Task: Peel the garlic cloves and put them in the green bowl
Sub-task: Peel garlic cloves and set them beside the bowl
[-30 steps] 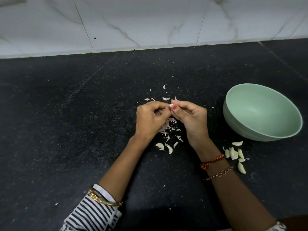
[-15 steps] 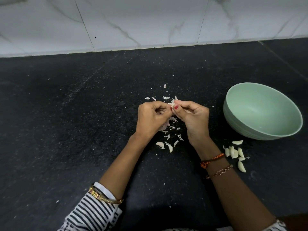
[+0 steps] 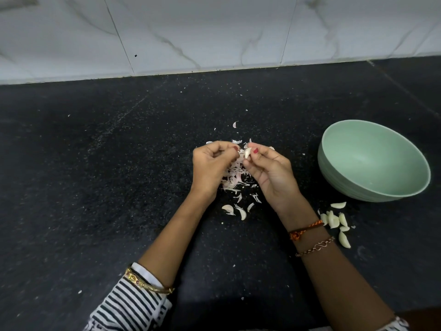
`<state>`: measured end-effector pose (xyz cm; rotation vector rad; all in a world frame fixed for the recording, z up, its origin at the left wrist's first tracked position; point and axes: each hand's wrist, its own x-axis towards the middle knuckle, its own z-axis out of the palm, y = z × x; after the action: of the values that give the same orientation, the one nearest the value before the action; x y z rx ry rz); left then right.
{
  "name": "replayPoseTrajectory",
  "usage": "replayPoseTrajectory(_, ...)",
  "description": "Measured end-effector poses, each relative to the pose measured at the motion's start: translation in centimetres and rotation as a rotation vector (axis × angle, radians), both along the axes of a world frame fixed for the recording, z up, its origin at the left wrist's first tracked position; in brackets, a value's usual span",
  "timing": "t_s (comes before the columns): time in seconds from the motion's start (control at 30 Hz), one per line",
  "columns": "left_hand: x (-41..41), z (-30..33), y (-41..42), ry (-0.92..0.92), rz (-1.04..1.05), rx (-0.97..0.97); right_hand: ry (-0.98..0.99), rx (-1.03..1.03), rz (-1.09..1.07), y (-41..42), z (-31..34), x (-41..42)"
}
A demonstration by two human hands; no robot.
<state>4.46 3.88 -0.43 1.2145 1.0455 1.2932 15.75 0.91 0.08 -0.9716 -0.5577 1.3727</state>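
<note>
My right hand (image 3: 272,173) pinches a pale garlic clove (image 3: 247,152) between thumb and fingers, above the middle of the black counter. My left hand (image 3: 211,167) is curled just left of the clove, its fingertips pinching a bit of loose skin. Under both hands lies a pile of pinkish-white garlic skins (image 3: 235,176). The green bowl (image 3: 334,180) stands at the right, tilted toward me and empty. Several peeled cloves (image 3: 334,220) lie on the counter in front of the bowl, next to my right wrist.
Two more cloves (image 3: 235,210) lie on the counter just below the skin pile. Stray skin flakes (image 3: 235,124) are scattered beyond my hands. A white marble-tiled wall (image 3: 214,32) closes off the back of the counter.
My hands have drawn slightly apart. The clove, hidden between my fingertips before, now shows bare in my right hand.
</note>
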Motion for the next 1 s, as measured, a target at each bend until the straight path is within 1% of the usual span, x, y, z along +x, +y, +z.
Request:
replayPoseTrajectory(0.07,-0.23,0.17,0.12,-0.076,-0.016,-0.035,0.033,-0.007,-0.012,0.04,-0.01,0.0)
replayPoseTrajectory(0.17,-0.34,0.18,0.08,-0.098,-0.122,-0.02,0.019,-0.003,-0.019,0.02,-0.13,-0.08)
replayPoseTrajectory(0.33,-0.09,-0.28,0.1,-0.008,-0.176,-0.002,-0.135,0.048,-0.038,-0.05,-0.27,0.03)
replayPoseTrajectory(0.53,-0.55,-0.29,0.38,-0.078,-0.196,-0.099,-0.269,0.102,0.011,-0.32,-0.04,0.28)
replayPoseTrajectory(0.67,-0.75,-0.46,0.56,-0.093,-0.264,-0.2,-0.279,0.106,0.038,-0.34,0.01,0.46)
replayPoseTrajectory(0.87,-0.59,-0.42,0.56,-0.143,-0.321,-0.263,-0.281,0.095,0.059,-0.22,-0.32,0.46)
replayPoseTrajectory(0.93,-0.6,-0.47,0.61,-0.147,-0.339,-0.267,-0.285,0.095,0.063,-0.17,-0.33,0.52)
replayPoseTrajectory(1.0,-0.5,-0.48,0.51,-0.11,-0.334,-0.229,-0.269,0.085,0.054,-0.1,-0.36,0.54)
